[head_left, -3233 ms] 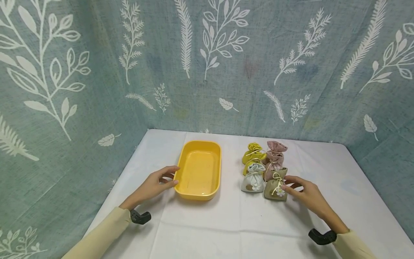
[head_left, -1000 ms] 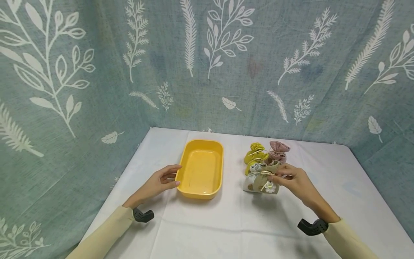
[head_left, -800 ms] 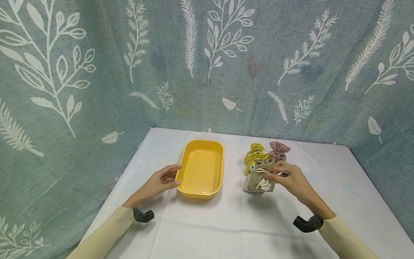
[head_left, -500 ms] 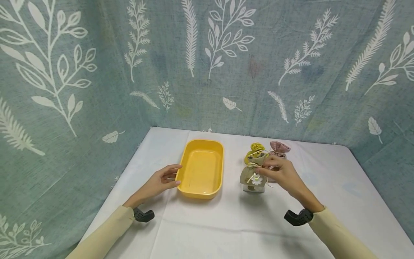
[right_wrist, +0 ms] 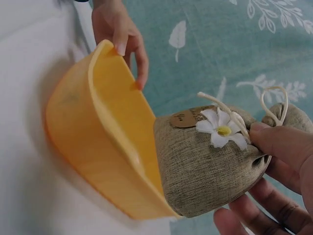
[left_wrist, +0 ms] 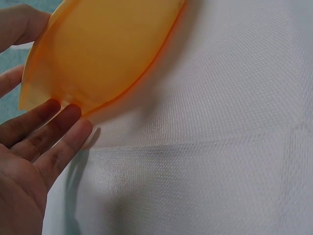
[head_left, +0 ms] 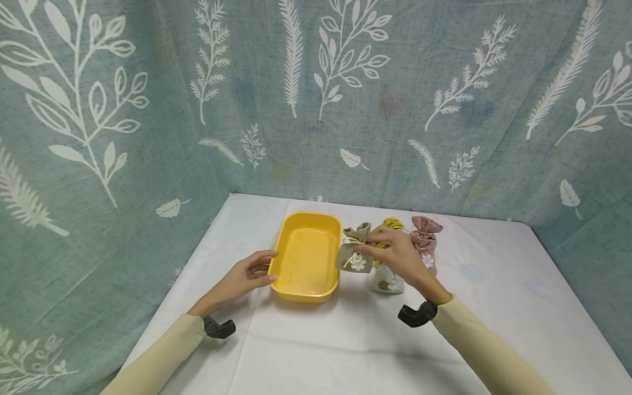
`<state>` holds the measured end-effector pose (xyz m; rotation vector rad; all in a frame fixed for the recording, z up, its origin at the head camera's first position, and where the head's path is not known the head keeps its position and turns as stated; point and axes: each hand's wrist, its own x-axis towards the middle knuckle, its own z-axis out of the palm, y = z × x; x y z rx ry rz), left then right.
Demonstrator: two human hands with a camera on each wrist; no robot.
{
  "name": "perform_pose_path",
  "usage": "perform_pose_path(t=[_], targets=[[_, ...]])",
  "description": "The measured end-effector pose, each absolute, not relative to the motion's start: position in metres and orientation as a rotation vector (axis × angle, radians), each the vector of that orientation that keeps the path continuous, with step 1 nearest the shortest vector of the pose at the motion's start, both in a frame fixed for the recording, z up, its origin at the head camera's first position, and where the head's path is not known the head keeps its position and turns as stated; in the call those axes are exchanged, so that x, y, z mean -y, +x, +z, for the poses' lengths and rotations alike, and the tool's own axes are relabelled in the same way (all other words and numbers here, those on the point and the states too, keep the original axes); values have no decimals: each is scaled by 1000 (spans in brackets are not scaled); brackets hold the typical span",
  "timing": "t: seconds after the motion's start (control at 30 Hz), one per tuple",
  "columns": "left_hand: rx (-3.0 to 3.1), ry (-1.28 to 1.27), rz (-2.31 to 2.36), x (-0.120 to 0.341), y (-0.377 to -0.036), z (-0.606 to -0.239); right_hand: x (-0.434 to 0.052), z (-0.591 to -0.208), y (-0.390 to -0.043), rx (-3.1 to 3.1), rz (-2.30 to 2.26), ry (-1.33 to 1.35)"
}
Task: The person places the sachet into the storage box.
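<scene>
Olive burlap pouch (head_left: 354,254) w/ white daisy & cream tie hangs in the air at the right rim of the yellow tray (head_left: 305,258), held off the table. Right hand (head_left: 395,257) pinches it at the tied neck, fingers curled round it; wrist view shows the pouch (right_wrist: 210,159) up against the tray wall (right_wrist: 102,161). Left hand (head_left: 242,280) rests relaxed, fingers (left_wrist: 54,132) straight, touching the tray's near-left corner. Behind right hand: white pouch (head_left: 386,282), yellow pouch (head_left: 392,224), pink pouch (head_left: 425,237) clustered close. All on a white tablecloth (head_left: 345,340); leaf-print teal curtain (head_left: 148,109) behind.
</scene>
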<state>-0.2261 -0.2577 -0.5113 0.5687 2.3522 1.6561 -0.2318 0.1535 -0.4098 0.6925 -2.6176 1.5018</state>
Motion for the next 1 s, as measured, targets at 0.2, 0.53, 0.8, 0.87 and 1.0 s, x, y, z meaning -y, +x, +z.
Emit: perform_pose_path(t=[0.2,0.53,0.8,0.87,1.0], targets=[[-2364,559,1654,261,-225,-510,-122,-410,-245,2634,1462,684],[-2353,553,1655,257,-225,-510,-82,-419,-271,2619,1608,637],[-2351,540,1660,257,-224,-513,-63,-429,-285,2643,1627,585],[-2348,542,1662,257,-224,-513,-58,-430,-289,2653,1603,585],[-2344,540,1665,258,-224,-512,-49,-430,-301,2676,1545,577]])
